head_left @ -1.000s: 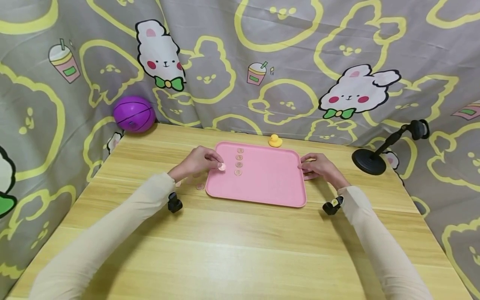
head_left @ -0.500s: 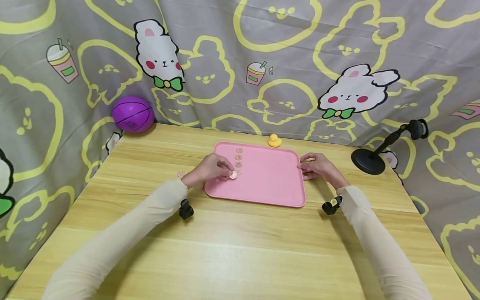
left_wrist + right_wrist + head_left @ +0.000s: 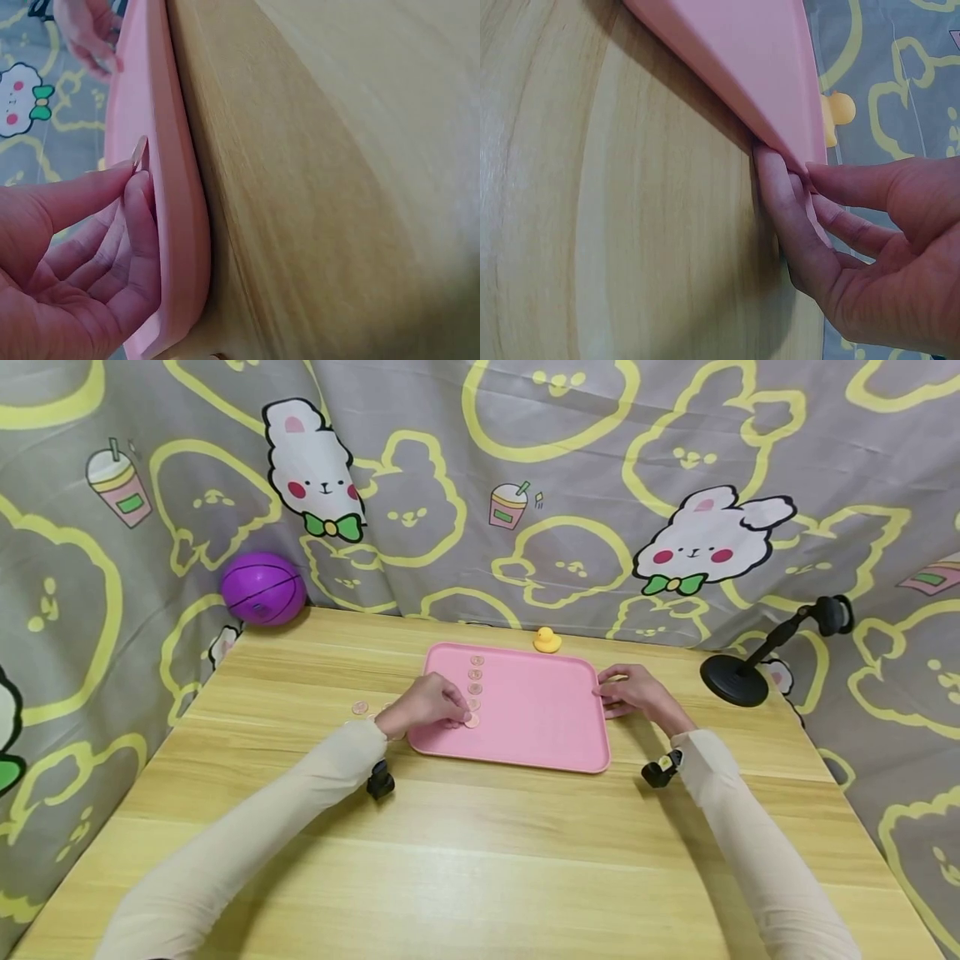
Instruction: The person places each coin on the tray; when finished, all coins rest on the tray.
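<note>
Between thumb and index finger my left hand (image 3: 429, 702) pinches a copper-coloured coin (image 3: 472, 721) low over the pink tray (image 3: 540, 718). In the left wrist view this coin (image 3: 139, 152) stands tilted on edge at the fingertips. Several like coins (image 3: 476, 674) lie in a column on the tray's left part, and the held one is at the column's near end. My right hand (image 3: 636, 689) grips the tray's right rim. The right wrist view has its thumb on top of the rim and fingers (image 3: 780, 187) along the outer side.
More coins (image 3: 361, 707) lie on the wooden table (image 3: 450, 860) left of the tray, partly behind the left wrist. A yellow rubber duck (image 3: 547, 640) sits behind the tray. A purple ball (image 3: 263, 588) stands at the back left, a black stand (image 3: 734, 680) at the right.
My left hand has carried the coin rightward and toward the near side, from the tray's left edge to the column's near end. The right hand has stayed on the rim.
</note>
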`<state>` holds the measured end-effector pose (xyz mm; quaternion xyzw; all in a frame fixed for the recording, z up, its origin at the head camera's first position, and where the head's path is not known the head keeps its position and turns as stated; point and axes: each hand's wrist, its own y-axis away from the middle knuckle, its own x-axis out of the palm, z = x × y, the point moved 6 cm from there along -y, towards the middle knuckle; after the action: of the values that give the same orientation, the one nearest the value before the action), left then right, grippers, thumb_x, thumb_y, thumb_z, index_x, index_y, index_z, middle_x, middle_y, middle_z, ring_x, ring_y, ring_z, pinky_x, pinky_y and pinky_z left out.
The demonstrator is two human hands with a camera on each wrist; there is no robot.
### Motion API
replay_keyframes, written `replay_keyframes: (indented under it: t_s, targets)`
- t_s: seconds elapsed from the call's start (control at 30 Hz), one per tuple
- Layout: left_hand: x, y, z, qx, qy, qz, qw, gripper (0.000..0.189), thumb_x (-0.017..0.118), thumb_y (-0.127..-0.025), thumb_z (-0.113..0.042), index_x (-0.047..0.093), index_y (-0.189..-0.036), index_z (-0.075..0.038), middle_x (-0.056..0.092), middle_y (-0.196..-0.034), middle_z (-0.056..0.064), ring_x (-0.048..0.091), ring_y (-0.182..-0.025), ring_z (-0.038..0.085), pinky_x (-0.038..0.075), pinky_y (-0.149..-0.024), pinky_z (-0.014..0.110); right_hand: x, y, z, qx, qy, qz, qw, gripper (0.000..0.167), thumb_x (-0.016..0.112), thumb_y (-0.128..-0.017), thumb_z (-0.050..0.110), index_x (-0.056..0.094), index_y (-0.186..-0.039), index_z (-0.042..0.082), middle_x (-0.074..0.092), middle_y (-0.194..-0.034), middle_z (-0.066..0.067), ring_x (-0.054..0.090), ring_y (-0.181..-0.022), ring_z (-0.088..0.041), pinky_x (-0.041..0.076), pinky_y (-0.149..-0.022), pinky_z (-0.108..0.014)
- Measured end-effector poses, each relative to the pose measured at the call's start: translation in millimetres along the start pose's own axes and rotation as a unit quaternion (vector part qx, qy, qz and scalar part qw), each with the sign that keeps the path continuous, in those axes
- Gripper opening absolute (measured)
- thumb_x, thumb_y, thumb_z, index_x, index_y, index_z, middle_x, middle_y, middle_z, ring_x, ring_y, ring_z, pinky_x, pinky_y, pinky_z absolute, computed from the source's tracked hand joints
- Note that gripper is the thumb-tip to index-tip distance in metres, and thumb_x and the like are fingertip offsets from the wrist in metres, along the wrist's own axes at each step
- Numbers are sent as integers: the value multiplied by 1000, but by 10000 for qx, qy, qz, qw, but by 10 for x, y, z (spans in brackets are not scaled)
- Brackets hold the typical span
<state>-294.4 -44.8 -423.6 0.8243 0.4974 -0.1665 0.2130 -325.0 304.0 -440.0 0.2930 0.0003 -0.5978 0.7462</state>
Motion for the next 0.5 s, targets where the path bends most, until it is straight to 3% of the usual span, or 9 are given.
replay_keyframes:
  t_s: [0.27, 0.5]
  targets:
    - [7, 9, -15, 58, -435, -20, 9990, 10, 81, -87, -2, 73, -85, 4, 74, -74, 10, 65, -62, 11, 53, -59, 20, 5, 31, 21, -62, 78, -13, 9999, 44, 63, -104, 6, 46, -141, -10, 72, -86, -3, 71, -76, -10, 66, -75, -34]
    - [11, 8, -11, 62, -485, -42, 9988, 12, 81, -87, -5, 72, -83, 2, 72, -73, 7, 62, -64, 11, 48, -58, 17, 12, 33, 18, -113, 88, -33, 9999, 43, 63, -103, 6, 47, -140, -11, 73, -83, -2, 71, -74, -9, 66, -74, -32]
